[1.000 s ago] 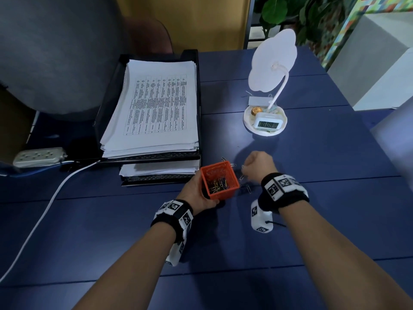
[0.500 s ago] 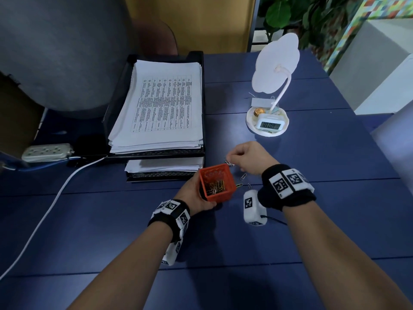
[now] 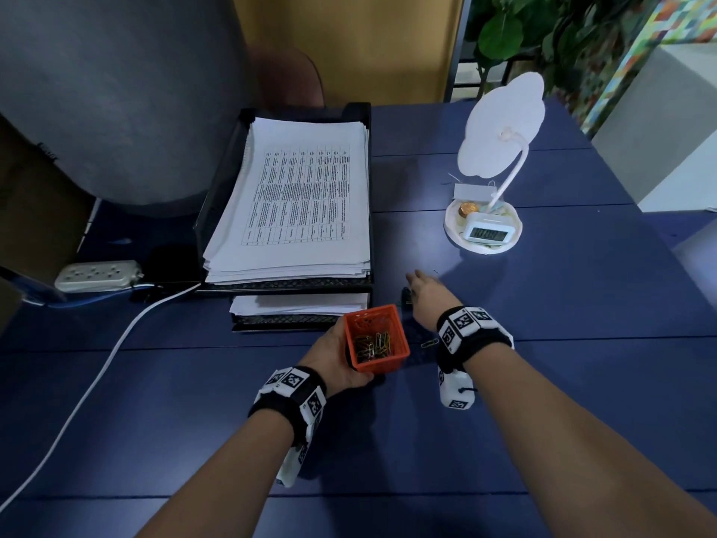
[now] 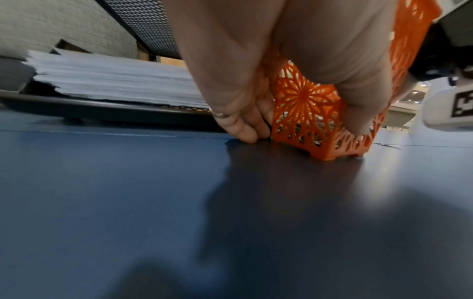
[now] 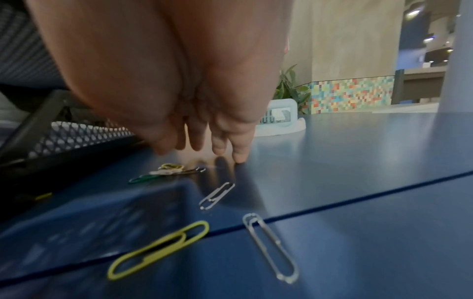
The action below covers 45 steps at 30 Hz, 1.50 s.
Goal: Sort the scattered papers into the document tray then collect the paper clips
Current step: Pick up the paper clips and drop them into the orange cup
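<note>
- Several paper clips (image 5: 215, 195) lie loose on your bench (image 5: 358, 182), just beside the orange basket (image 3: 375, 338).
- Your left hand (image 3: 333, 363) grips that basket.
- Your right hand (image 3: 426, 297) reaches out, fingers extended, holding nothing.
- Papers (image 3: 302, 203) sit stacked in the document tray (image 3: 283, 285).

White printed papers (image 3: 302, 203) lie stacked in both tiers of the black mesh document tray (image 3: 217, 211) at the far left. An orange lattice cup (image 3: 376, 339) of mixed clips stands upright just near of the tray. Loose paper clips lie flat right of the cup: yellow (image 5: 158, 249), silver (image 5: 271, 247), a smaller silver one (image 5: 217, 195) and a far cluster (image 5: 167, 172).
</note>
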Motion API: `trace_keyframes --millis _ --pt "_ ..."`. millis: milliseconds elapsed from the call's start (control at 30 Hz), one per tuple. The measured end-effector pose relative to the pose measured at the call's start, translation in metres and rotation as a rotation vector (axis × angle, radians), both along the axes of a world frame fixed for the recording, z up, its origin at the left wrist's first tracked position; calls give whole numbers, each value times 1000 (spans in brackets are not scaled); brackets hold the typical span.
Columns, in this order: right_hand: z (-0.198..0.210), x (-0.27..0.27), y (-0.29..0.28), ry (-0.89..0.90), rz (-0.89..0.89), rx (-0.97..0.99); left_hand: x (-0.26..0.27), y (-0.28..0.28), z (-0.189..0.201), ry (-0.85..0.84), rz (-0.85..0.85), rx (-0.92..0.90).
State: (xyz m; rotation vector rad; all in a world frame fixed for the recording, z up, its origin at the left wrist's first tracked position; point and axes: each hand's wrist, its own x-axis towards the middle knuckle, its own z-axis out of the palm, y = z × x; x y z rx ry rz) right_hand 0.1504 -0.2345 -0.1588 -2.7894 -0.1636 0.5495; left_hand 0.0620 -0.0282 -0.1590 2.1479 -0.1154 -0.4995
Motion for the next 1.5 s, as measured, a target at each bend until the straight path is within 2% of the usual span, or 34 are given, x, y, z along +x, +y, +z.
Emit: trace_keyframes --millis 100,233,333,433,500,567,800,900,1000,1133,1300,1500 --pt "4 -2 9 72 80 61 1 1 1 1 10 -14" --pt "1 -18 0 33 229 -89 0 -1 4 0 13 -69" --pt "-3 -36 -15 -39 273 -117 0 -1 2 1 19 -112" --pt "-1 -55 -25 -39 279 -123 -2 -5 5 30 30 -139" --pt "2 -70 -29 -42 304 -170 -5 -9 6 70 52 -226" --pt "2 -86 -32 -51 305 -178 -8 -11 3 44 46 -212" --pt "3 -124 -42 -9 173 -31 -21 -18 4 42 93 -218" --pt "1 -131 -55 -121 -203 81 -29 -16 2 2 82 -140" --pt "2 -137 -56 -85 -370 30 -34 -14 -2 5 88 -95" --pt "4 -143 -37 -40 -399 63 -35 -14 -6 7 98 -28" --pt "4 -137 -24 -5 -221 -5 -36 -15 -1 17 88 5" --pt "10 -128 -23 49 -205 -88 -37 -13 -3 37 92 3"
